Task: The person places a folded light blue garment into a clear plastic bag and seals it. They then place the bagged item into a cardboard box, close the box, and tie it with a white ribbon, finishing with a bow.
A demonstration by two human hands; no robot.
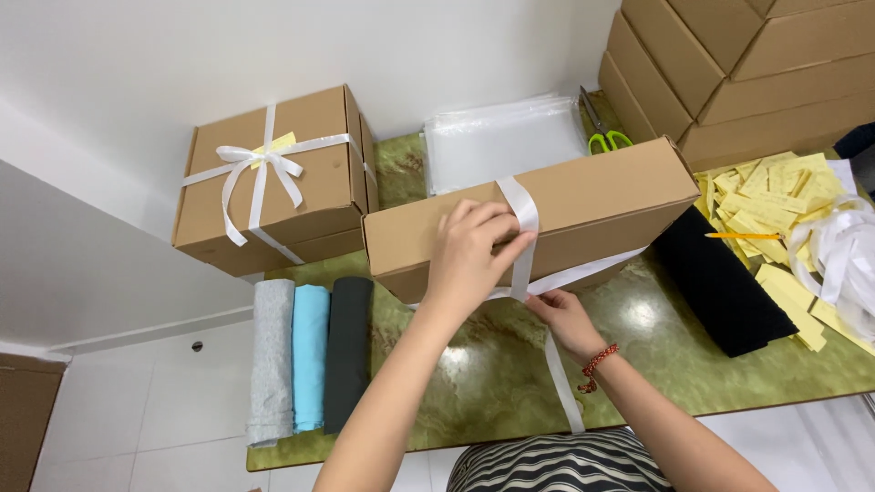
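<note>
A flat brown cardboard box [592,196] is tipped up on its edge over the green marble table [492,364]. A white ribbon [523,210] runs over its top and down the near side. My left hand [469,251] presses the ribbon against the box's front face. Just below the box, my right hand [565,319], with a red bead bracelet at the wrist, pinches the ribbon where its strands cross; one loose end trails toward me, another runs right under the box.
A ribbon-tied box stack [273,182] stands at the left. Rolled grey, blue and dark cloths [310,360] lie at the front left. Clear plastic bags [501,137], green scissors [603,137], stacked cartons [747,64], yellow slips [775,200], black cloth [720,282], and loose ribbon [843,251] lie at the right.
</note>
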